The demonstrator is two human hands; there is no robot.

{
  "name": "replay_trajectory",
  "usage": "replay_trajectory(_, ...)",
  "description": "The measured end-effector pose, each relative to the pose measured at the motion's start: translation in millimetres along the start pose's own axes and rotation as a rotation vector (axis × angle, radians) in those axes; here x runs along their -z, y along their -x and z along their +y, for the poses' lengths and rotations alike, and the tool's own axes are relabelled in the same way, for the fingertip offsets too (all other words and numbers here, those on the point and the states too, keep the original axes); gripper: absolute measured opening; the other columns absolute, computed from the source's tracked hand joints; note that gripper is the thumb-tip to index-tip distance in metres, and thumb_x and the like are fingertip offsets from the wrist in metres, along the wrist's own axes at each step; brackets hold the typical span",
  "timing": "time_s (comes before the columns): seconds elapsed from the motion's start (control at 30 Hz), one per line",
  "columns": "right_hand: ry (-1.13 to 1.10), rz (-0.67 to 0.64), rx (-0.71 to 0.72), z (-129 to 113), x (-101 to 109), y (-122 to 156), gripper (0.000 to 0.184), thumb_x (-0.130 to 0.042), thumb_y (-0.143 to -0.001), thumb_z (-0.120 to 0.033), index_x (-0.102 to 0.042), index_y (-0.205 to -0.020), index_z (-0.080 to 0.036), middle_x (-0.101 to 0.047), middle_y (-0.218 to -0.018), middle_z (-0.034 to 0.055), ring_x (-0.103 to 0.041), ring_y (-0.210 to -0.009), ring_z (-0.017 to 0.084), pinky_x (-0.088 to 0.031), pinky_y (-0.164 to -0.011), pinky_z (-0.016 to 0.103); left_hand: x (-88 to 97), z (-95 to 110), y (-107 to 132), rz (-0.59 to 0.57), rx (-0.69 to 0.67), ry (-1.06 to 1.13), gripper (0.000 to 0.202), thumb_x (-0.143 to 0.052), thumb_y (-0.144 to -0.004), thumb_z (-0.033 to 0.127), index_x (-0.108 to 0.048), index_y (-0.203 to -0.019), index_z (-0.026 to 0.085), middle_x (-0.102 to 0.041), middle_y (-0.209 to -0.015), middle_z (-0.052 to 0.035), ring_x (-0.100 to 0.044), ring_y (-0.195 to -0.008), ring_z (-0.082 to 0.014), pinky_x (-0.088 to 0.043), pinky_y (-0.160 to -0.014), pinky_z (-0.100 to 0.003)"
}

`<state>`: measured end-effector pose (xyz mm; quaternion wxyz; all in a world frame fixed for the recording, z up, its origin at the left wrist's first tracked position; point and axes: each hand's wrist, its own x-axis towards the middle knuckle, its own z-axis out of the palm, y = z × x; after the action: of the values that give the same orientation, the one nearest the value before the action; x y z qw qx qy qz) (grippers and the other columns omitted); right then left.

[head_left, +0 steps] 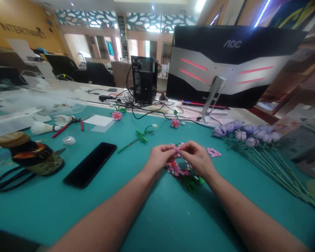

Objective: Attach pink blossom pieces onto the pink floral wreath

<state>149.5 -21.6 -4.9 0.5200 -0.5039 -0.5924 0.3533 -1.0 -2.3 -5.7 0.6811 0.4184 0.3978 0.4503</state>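
My left hand and my right hand meet at the middle of the teal table. Both pinch a small pink flower piece between their fingertips. Just below the hands lies a cluster of pink flowers with green leaves, partly hidden by my fingers. Loose pink petals lie right of my right hand. A green stem with leaves lies a little beyond my left hand.
A black phone and a tipped dark bottle lie at the left. Red-handled pliers, shuttlecocks and a small round tin sit farther back. Purple tulips with long stems spread at the right. A monitor stands behind.
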Motion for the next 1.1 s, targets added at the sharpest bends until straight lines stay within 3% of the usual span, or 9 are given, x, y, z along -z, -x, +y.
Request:
replay_trajectory(0.6,-0.074,-0.016,-0.074,-6.6,2.9,1.1,0.019,-0.074,-0.068,-0.032,-0.061,-0.069,-0.017,-0.065,-0.068,0.0014,-0.058,-0.064,0.014,-0.045,-0.062,0.027,-2.3,0.5,2.9,-0.016,-0.134,-0.117,0.02,-0.074,-0.066,0.024,-0.07,-0.081,0.011,-0.069,-0.073,-0.0063,-0.062,-0.065,-0.013,-0.05,-0.065,-0.026)
replay_trajectory(0.87,0.006,-0.019,0.029,2.1,-0.1,-0.8,0.014,-0.069,-0.073,-0.03,-0.06,-0.074,-0.018,-0.063,-0.07,0.0007,-0.058,-0.067,0.015,-0.046,-0.064,0.028,-1.8,-1.9,-0.4,0.014,-0.118,-0.17,0.029,-0.076,-0.064,0.034,-0.07,-0.081,0.011,-0.069,-0.069,-0.0059,-0.062,-0.061,-0.0133,-0.048,-0.06,-0.024)
replay_trajectory(1.1,0.089,-0.052,0.112,-6.1,2.6,-1.0,0.013,-0.067,-0.074,-0.029,-0.064,-0.08,-0.019,-0.066,-0.074,-0.0004,-0.059,-0.069,0.013,-0.046,-0.064,0.025,-0.3,4.9,-0.4,-0.003,-0.129,-0.272,0.03,-0.074,-0.065,0.037,-0.069,-0.079,0.012,-0.068,-0.066,-0.0041,-0.063,-0.06,-0.0134,-0.049,-0.061,-0.024)
